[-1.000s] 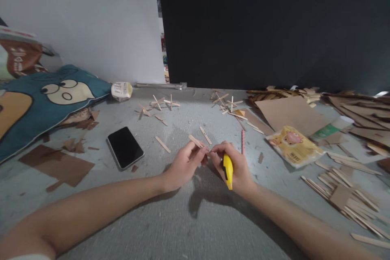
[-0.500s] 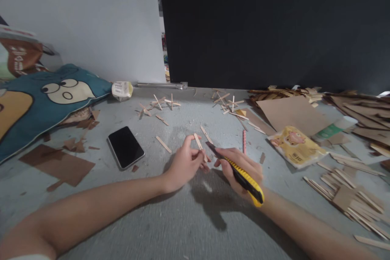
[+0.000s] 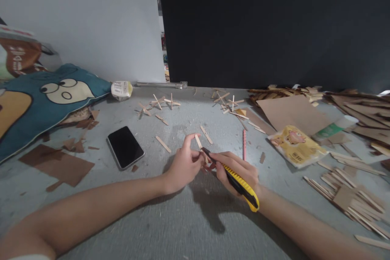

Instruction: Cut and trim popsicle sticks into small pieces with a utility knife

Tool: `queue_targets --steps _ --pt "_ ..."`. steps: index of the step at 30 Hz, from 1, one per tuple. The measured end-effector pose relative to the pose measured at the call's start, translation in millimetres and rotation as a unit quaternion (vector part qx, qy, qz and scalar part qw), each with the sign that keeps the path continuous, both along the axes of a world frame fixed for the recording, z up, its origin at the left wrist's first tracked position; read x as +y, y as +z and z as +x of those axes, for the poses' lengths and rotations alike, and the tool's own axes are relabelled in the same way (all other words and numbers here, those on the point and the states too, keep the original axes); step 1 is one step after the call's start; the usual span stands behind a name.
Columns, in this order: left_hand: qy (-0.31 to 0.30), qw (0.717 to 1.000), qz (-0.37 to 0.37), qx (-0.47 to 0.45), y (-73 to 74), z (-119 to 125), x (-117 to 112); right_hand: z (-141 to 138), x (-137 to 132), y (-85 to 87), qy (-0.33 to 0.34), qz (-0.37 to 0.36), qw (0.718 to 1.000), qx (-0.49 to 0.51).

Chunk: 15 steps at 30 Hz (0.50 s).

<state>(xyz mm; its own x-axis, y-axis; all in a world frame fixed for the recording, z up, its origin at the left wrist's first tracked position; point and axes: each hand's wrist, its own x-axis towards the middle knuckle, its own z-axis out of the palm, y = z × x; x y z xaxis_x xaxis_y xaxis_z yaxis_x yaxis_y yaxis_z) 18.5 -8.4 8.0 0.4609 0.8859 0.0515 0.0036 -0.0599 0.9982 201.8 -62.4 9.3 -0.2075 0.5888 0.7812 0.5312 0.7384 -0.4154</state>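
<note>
My left hand (image 3: 185,166) pinches a short wooden craft stick (image 3: 198,141), its pale upper end sticking out past the fingers. In my right hand (image 3: 239,169) is a yellow and black utility knife (image 3: 243,189), gripped along its body with the handle end pointing back toward me. The knife's dark blade meets the craft stick at my left fingertips; the exact contact is partly hidden by the fingers. Just beyond my hands, a notched stick (image 3: 206,134) lies on the grey table (image 3: 146,219), and another loose stick (image 3: 163,144) lies to the left.
A phone (image 3: 125,147) and brown card scraps (image 3: 57,164) lie left, before a blue cushion (image 3: 70,93). Small crossed-stick pieces (image 3: 171,102) stand at the back. To the right are a pink patterned rod (image 3: 244,145), a yellow packet (image 3: 297,146), a glue stick (image 3: 335,126) and piled sticks (image 3: 350,195).
My right hand has moved slightly left and brought the knife blade onto the craft stick. My left hand stays nearly in place, still holding the stick.
</note>
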Motion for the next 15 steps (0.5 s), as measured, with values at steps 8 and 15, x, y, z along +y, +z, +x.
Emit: queue_targets --steps 8,15 --pt "-0.016 1.0 0.008 -0.017 0.8 -1.1 -2.3 -1.4 1.0 -1.1 0.013 0.003 1.0 0.009" --pt "-0.021 0.999 0.027 -0.006 -0.5 -1.9 -1.1 -3.8 -0.3 -0.5 0.003 -0.002 1.0 0.01"
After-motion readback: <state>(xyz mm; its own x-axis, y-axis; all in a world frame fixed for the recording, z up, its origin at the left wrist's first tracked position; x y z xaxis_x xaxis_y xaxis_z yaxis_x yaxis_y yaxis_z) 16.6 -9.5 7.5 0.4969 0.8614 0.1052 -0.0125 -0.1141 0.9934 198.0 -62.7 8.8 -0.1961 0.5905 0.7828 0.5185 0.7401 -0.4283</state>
